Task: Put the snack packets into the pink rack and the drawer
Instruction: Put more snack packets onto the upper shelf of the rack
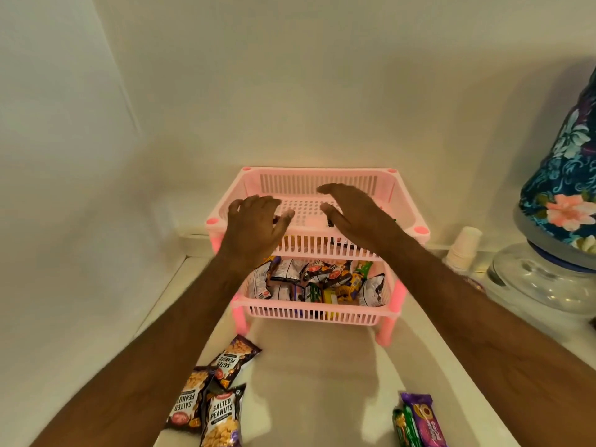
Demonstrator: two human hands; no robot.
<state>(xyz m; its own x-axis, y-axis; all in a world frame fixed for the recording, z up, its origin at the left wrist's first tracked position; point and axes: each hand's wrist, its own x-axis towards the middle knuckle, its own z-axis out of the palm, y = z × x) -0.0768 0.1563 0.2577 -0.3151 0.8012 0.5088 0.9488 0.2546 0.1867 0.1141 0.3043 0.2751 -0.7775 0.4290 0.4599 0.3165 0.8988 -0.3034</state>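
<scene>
Pink plastic makes up the two-tier rack (pixel 317 312), which stands on a pale table (pixel 309 375) against a cream wall (pixel 290 75). Its lower tray is crowded with snack packets (pixel 317 280), dark, silver, yellow and green ones jumbled together. The upper tray (pixel 322 180) shows a bare slotted floor in the middle, with small dark bits of packets just visible under both hands.

The left hand (pixel 254 225) reaches over the front left part of the upper tray, its fingers bent downward and spread; whether it grips anything I cannot tell, since the palm side is hidden. The right hand (pixel 350 212) hovers over the right part of the same tray, fingers straight and relaxed, holding nothing that shows.

On the table in front of the rack, toward the left, lie three salted peanut packets (pixel 214 398), overlapping one another. Near the bottom right lie a purple biscuit packet (pixel 425 421) and a green packet (pixel 403 427) touching side by side.

To the right of the rack stands a stack of paper cups (pixel 462 250), and beyond it a clear glass base (pixel 529 285) carrying something wrapped in blue floral cloth (pixel 561 175).
</scene>
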